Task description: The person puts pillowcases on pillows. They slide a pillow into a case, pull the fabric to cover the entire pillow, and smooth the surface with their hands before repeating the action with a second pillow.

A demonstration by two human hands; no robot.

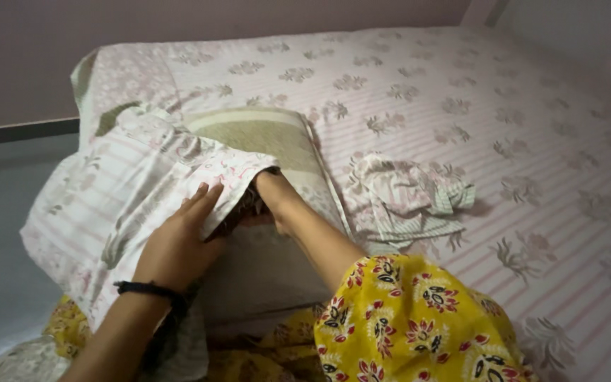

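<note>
A pillow with an olive and cream striped top lies at the bed's left edge, partly inside a white flowered pillowcase. My left hand lies flat on the pillowcase, pinching its open edge, a dark band at the wrist. My right hand reaches into the pillowcase opening beside the pillow; its fingers are hidden inside, so its grip cannot be seen. My right sleeve is yellow with flowers.
The bed carries a pale pink striped sheet with flower prints. A crumpled striped cloth lies just right of the pillow. A grey floor and dark skirting run along the left.
</note>
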